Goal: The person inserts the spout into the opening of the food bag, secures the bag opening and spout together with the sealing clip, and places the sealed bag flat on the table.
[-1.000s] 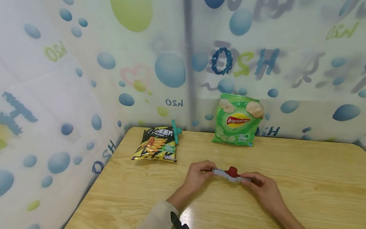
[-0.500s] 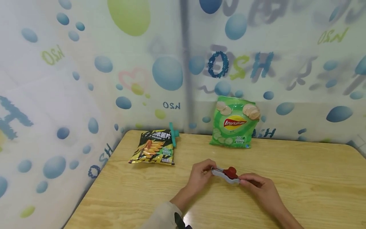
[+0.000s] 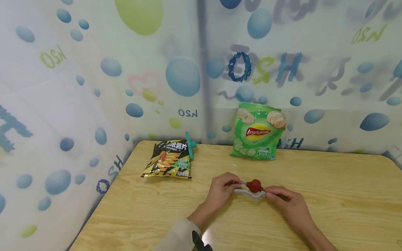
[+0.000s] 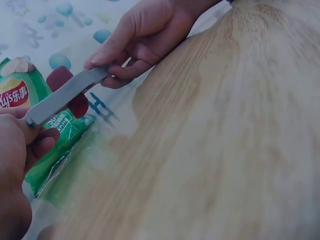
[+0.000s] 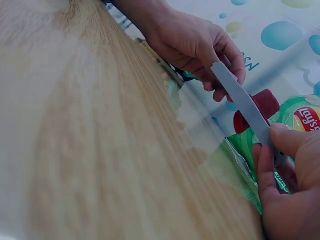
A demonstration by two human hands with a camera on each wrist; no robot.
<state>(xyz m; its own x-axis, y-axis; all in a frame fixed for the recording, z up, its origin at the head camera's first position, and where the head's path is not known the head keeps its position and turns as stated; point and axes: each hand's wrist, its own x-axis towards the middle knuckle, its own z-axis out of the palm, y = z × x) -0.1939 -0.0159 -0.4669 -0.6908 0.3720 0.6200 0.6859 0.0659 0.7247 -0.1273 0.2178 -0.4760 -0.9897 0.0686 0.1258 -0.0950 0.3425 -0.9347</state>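
Both hands hold a grey bag clip (image 3: 246,191) with a red spout cap (image 3: 254,185) above the table. The clip's two bars stand apart in the head view, with a gap between the grey lower bar and the one bearing the cap. My left hand (image 3: 220,191) pinches the left end, fingers curled. At the other end, my right hand (image 3: 290,205) grips between thumb and fingers. In the right wrist view the clip (image 5: 241,102) slants between the two hands. The left wrist view shows its grey bar (image 4: 67,95) edge on, partly covering the cap.
A green Lay's chip bag (image 3: 258,134) stands upright at the table's back edge against the patterned curtain (image 3: 185,42). Back left lies a black and yellow chip bag (image 3: 169,160), with a teal clip (image 3: 190,144) across its right end. The wooden table (image 3: 339,195) reaches the curtain.
The clip's bars have parted: the grey bar sits lower, apart from the bar with the red cap. Both hands stay at its ends. The head view has shifted slightly.
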